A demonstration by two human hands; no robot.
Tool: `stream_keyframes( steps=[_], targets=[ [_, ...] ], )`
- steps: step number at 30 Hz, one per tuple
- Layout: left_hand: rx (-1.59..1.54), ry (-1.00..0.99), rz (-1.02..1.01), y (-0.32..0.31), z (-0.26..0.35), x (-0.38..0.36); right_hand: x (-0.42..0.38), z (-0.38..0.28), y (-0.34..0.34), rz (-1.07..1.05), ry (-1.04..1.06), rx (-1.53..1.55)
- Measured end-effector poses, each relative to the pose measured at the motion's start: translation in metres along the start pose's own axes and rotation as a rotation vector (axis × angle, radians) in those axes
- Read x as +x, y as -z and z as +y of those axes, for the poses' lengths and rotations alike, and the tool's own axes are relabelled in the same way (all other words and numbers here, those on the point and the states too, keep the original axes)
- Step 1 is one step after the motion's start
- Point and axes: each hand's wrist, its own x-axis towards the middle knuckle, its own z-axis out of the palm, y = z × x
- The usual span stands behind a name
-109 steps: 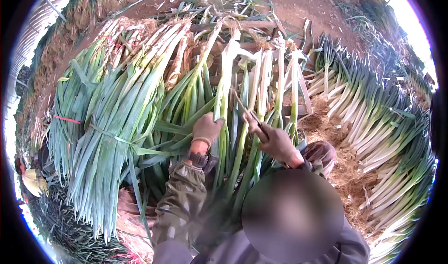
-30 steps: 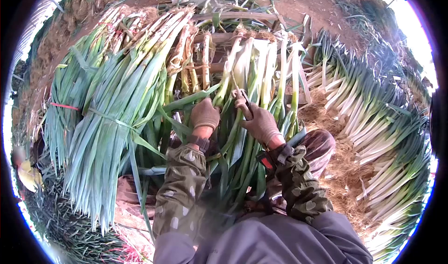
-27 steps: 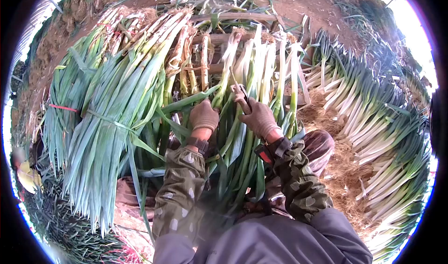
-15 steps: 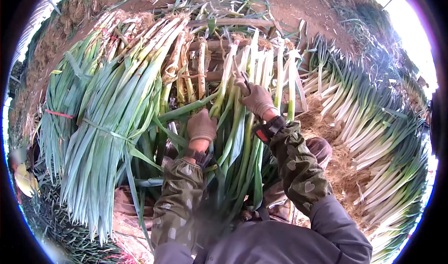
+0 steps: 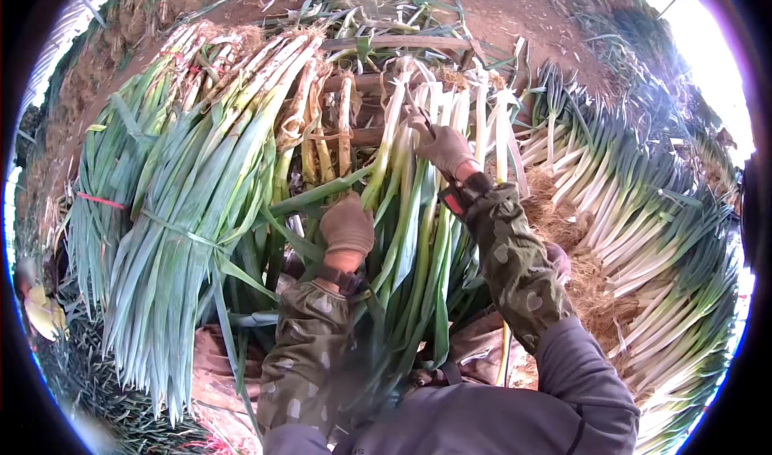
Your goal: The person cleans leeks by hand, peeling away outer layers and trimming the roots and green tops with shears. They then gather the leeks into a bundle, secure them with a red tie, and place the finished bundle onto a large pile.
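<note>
My left hand (image 5: 347, 225), in a tan glove, is closed on a leek (image 5: 388, 145), with the fingertips mostly hidden under it. My right hand (image 5: 446, 146), gloved too, grips what looks like a small knife (image 5: 420, 111). Its thin dark blade points up and left, against or very near the white part of that same leek. More leeks (image 5: 456, 109) lie side by side just beyond and right of my right hand, roots away from me and green leaves (image 5: 410, 270) toward my lap.
Large tied leek bundles (image 5: 185, 206) are piled on the left. Untrimmed, brown-skinned leeks (image 5: 310, 125) rest on a wooden rack (image 5: 394, 43) ahead. A long row of white-stemmed leeks (image 5: 635, 238) covers the ground at right. Leaf scraps (image 5: 346, 9) litter the soil beyond the rack.
My right hand has shifted slightly up, and the blade has moved toward the root end of the leek. My left hand remains in nearly the same place, turned a little.
</note>
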Motion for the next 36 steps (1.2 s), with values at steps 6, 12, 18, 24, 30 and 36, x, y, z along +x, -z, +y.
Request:
stream_keyframes(
  steps=[6, 12, 18, 24, 30, 36],
  targets=[
    [0.014, 0.070, -0.059, 0.010, 0.008, 0.003, -0.065, 0.028, -0.019, -0.076, 0.042, 0.065],
    [-0.111, 0.061, -0.040, 0.000, 0.020, -0.005, -0.071, 0.041, -0.011, 0.006, 0.040, 0.047],
    [-0.263, 0.089, -0.108, -0.020, 0.031, -0.013, -0.109, 0.050, -0.005, -0.107, 0.057, 0.042],
    [-0.246, 0.058, -0.131, -0.036, 0.039, -0.020, -0.204, 0.078, 0.004, -0.335, 0.228, 0.184],
    [-0.255, -0.052, -0.232, -0.064, 0.088, -0.078, -0.233, 0.075, 0.035, -0.292, 0.130, 0.247],
    [-0.241, -0.366, 0.031, -0.120, 0.073, -0.098, -0.190, 0.013, -0.001, -0.199, 0.348, 0.252]
  ],
)
